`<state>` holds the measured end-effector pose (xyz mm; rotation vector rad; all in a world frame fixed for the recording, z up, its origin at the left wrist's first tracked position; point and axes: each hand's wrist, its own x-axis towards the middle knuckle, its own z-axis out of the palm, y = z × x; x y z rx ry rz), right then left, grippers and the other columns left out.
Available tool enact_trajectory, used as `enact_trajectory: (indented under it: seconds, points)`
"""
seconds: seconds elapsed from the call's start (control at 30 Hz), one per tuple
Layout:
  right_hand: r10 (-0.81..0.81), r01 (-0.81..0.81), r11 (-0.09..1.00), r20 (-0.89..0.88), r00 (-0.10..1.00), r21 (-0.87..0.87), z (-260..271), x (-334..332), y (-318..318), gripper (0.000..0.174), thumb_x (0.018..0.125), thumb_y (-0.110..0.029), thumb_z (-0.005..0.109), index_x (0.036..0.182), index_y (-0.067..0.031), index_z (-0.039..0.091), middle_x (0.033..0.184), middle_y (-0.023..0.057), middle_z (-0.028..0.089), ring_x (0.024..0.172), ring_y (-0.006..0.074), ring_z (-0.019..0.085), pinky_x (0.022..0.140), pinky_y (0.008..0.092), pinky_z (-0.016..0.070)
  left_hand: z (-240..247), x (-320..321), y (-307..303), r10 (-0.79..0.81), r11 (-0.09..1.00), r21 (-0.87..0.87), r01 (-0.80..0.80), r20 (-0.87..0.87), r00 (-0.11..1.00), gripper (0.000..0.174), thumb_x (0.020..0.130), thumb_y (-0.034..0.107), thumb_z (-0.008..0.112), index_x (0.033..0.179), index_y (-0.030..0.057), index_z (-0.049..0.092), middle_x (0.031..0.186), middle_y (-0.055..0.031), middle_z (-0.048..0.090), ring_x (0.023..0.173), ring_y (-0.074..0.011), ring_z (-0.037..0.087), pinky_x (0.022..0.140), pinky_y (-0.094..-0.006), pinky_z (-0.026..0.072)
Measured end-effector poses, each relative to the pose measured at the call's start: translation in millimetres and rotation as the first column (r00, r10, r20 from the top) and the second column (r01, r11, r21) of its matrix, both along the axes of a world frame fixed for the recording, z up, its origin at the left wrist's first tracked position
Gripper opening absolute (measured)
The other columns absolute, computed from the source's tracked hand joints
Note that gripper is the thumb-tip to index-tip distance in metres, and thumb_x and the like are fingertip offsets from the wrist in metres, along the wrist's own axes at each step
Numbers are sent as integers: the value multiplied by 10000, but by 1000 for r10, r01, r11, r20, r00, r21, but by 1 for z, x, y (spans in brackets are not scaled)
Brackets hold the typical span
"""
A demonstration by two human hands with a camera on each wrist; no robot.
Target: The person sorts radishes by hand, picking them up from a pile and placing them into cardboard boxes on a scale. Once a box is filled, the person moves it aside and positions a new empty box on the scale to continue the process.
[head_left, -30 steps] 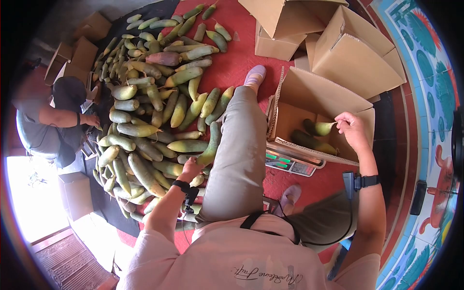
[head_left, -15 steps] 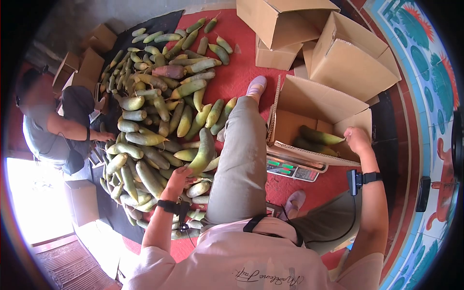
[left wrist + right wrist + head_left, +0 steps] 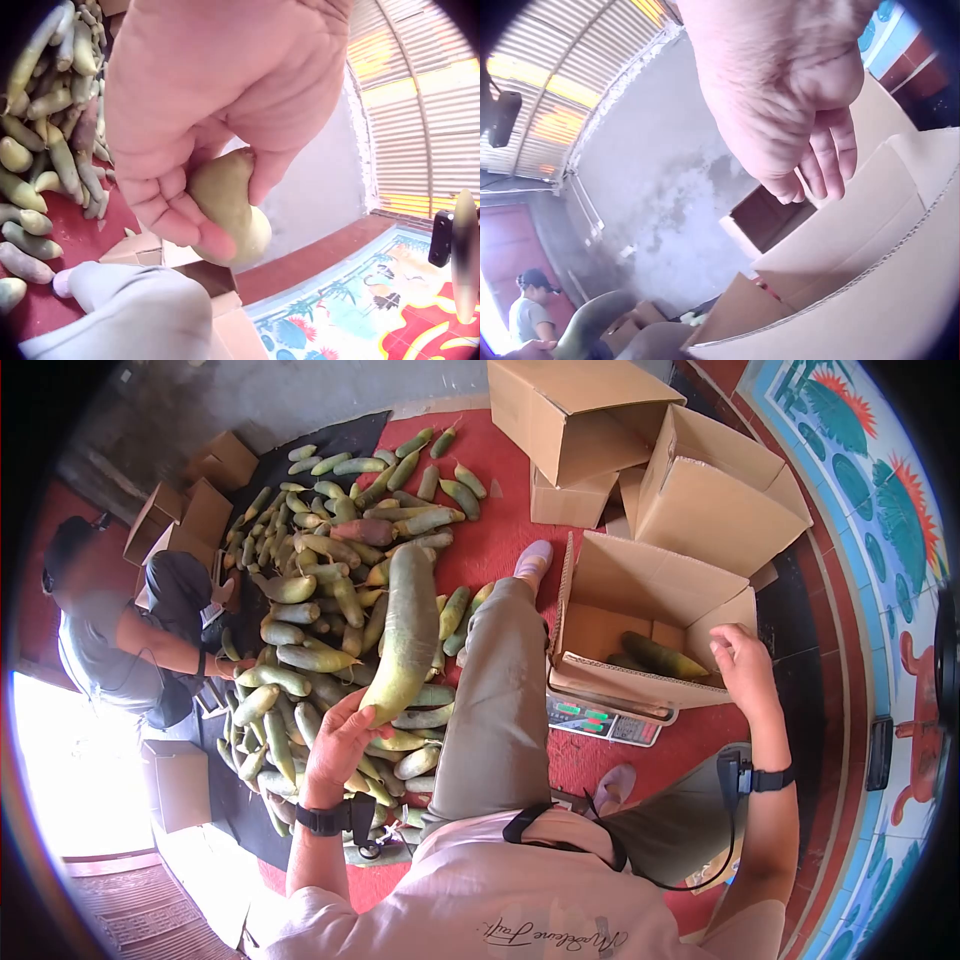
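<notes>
Left hand (image 3: 340,745): closed round the lower end of a long green vegetable (image 3: 405,630); in the left wrist view the blunt end is seen gripped between thumb and fingers.
Long green vegetable: held nearly upright at centre-left of the head view, raised over the pile (image 3: 320,560), with its tip pointing to the top of the frame.
Right hand (image 3: 745,660): fingers loosely bent, nothing held; it is placed at the right-hand flap of the open box (image 3: 650,575), right of centre. Whether the cardboard is touched cannot be told.
Open box: its flaps are turned up and its front edge lies over a scale (image 3: 600,720), whose display is seen just below it.
Boxed vegetable (image 3: 665,657): laid slantwise inside the open box, near the right hand.
Pile: many similar green and yellowish vegetables are heaped from upper left to centre-left, on a red floor (image 3: 500,530) and a dark sheet.
Leg (image 3: 495,690): stretched out between the pile and the open box.
Spare boxes (image 3: 720,490): stacked at the upper right.
Second person (image 3: 120,640): seen at the far left, at the edge of the pile.
</notes>
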<state>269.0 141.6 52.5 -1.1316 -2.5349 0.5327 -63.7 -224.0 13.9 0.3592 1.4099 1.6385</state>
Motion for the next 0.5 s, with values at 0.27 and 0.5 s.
enact_trajectory:
  seconds: [0.27, 0.5]
  points:
    - [105, -217, 904, -300, 948, -369, 32, -18, -59, 311, 829, -96, 576, 1121, 0, 523, 962, 117, 612, 826, 158, 586, 723, 271, 474, 48, 40, 32, -401, 916, -38, 400, -83, 912, 446, 855, 199, 559, 1207, -60, 469, 983, -63, 593, 763, -129, 562, 762, -259, 444]
    - [-73, -357, 389, -415, 907, -849, 24, -10, -75, 541, 875, -330, 552, 1319, -81, 367, 1051, 68, 551, 826, 125, 564, 681, 265, 485, 46, 71, 62, -662, 750, -26, 661, 1, 750, 412, 888, 144, 531, 1239, -48, 433, 1025, -77, 564, 785, -122, 549, 743, -263, 469]
